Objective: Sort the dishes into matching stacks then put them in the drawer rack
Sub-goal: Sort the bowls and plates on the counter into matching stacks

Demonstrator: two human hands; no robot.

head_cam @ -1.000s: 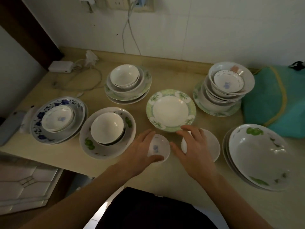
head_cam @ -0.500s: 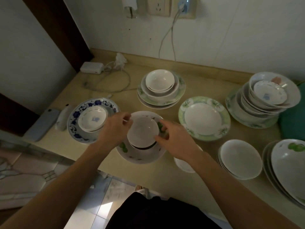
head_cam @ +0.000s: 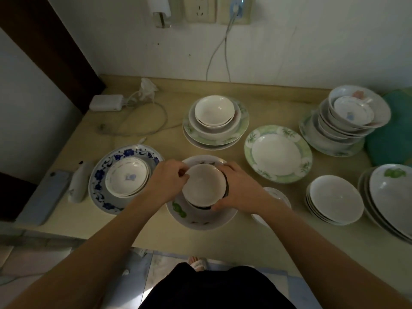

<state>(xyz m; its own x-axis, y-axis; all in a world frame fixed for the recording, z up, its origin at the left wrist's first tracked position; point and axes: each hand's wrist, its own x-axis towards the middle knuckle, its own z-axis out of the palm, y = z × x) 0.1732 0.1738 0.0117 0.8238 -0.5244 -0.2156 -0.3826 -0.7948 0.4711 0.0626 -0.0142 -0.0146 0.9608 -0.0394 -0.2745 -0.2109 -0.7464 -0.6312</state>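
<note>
A: The fingers (head_cam: 178, 175) of the left hand (head_cam: 166, 182) are curled against the left rim of the plain white ceramic bowl (head_cam: 204, 185), and those of the right hand (head_cam: 239, 189) wrap its right side, thumb low at the front edge. Both hands hold it between them.

B: And where is that bowl?

A: Over the wide white plate with green leaf marks (head_cam: 200, 217), at the front middle of the beige counter (head_cam: 256, 85). A dark-edged bowl (head_cam: 227, 186) shows right under it; I cannot tell whether the two touch.

B: What lies around the leaf plate?

A: Just left of it, a blue-flowered round plate (head_cam: 102, 172) carrying small white bowls with a blue mark (head_cam: 127, 177). Behind the leaf plate, a stack of green-rimmed plates (head_cam: 243, 121) topped by two white bowls (head_cam: 214, 110). Right of and behind the leaf plate, a single green-rimmed deep plate (head_cam: 277, 153). Just right of it, half hidden by the right forearm, a small white bowl (head_cam: 278, 195).

B: Further right?

A: A stack of plain white saucers (head_cam: 335, 198), then large white bowls with a green motif (head_cam: 392, 197) at the frame's edge. Well behind those, a tall stack of nested bowls (head_cam: 352, 117) leans against a teal cloth (head_cam: 394, 139).

B: Anything far left of the leaf plate?

A: A white ceramic spoon (head_cam: 78, 184) and a grey flat phone (head_cam: 42, 197) beyond the blue plate, and a white charger brick (head_cam: 107, 103) with its cable near the wall.
</note>
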